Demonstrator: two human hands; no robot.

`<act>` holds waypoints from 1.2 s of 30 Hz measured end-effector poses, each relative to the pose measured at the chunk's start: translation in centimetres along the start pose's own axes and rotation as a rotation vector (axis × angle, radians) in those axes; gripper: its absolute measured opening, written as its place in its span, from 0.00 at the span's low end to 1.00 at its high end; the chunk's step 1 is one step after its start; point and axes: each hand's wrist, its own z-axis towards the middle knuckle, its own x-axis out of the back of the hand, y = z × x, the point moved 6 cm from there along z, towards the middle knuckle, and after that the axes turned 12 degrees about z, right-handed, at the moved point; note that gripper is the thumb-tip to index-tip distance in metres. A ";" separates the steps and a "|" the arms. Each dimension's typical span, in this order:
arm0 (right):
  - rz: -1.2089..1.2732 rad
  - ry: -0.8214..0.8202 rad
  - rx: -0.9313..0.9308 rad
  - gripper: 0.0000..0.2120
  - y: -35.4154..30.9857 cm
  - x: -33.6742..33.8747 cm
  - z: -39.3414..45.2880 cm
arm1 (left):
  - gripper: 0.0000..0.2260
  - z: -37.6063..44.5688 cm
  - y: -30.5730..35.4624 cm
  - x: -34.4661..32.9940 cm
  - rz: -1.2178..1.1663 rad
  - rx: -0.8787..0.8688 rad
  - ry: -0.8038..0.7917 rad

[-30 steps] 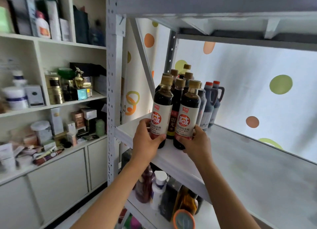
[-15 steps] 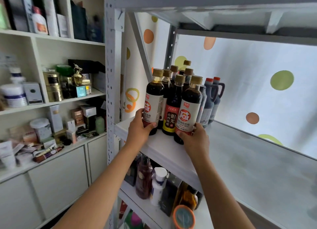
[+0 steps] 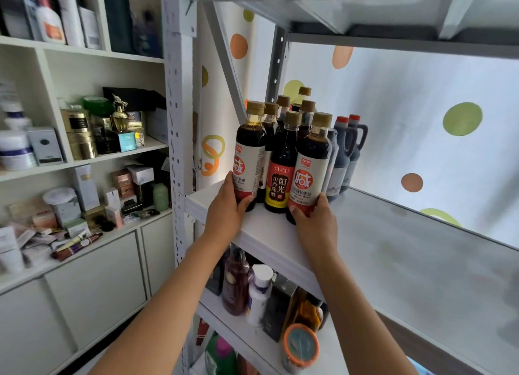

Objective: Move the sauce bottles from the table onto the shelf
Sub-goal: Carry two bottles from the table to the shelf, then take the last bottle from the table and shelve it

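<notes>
Sauce bottles, two of them, sit at the front of the white shelf (image 3: 269, 234), one in each of my hands. Both arms reach up and forward, forearms rising from the bottom of view. My left hand (image 3: 226, 212) wraps the base of the left bottle (image 3: 250, 155), thumb across the front, fingers clamped round the far side. My right hand (image 3: 316, 220) clamps the base of the right bottle (image 3: 311, 169) the same way; this bottle stands close to the shelf's front edge.

Between them, just behind: one dark vinegar bottle (image 3: 282, 175) with a red-and-yellow label, touching or nearly touching both.

Further back, count by tan caps: four more bottles (image 3: 292, 108) crowded toward the rear post; exact count uncertain, they overlap. Beside these, two grey handled jugs (image 3: 348, 147) with red caps.

Room: all stock is bunched in the shelf's left corner. To the right the shelf board runs bare toward the spotted backdrop (image 3: 421, 139).
</notes>
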 end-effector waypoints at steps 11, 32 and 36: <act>-0.150 -0.035 -0.170 0.25 -0.2 0.8 -3.9 | 0.13 -5.1 0.8 0.6 0.488 -0.123 0.171; -0.374 -0.667 0.471 0.37 3.7 -7.3 -26.4 | 0.34 -27.4 -3.9 7.9 0.953 0.119 -0.009; -0.283 -0.844 0.619 0.31 2.8 -8.5 -34.3 | 0.35 -36.9 -4.3 12.0 1.042 0.319 0.001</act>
